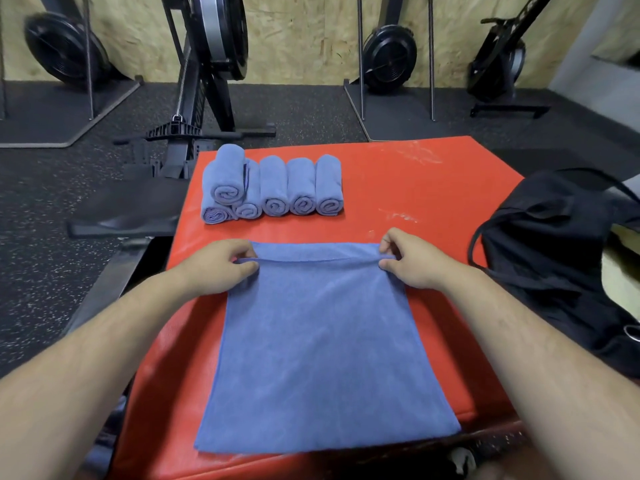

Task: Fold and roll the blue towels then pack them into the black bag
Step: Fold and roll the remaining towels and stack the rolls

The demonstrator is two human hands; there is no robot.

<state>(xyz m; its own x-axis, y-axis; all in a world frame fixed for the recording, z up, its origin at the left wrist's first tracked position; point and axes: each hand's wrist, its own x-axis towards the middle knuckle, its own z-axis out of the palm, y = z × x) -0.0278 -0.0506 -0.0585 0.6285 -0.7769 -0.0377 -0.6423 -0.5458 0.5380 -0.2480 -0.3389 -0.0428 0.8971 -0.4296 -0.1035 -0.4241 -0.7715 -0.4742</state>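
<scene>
Left hand (221,268) and right hand (412,263) pinch the far edge of a flat towel (322,341) on the red bench (415,181).

The towel lies spread over the near half of the bench, its near edge at the front lip. Each hand grips one far corner between thumb and curled fingers, and the edge between them is raised into a thin, turned-over lip. Beyond it, apart from the towel, six rolls (273,188) sit at the bench's far left: five side by side with spiral ends facing the camera, and one stacked on the two leftmost. The black bag (554,258) lies slumped at the bench's right edge, a strap looping out beside the right forearm. Exercise machines (207,64) stand on the dark floor behind.
</scene>
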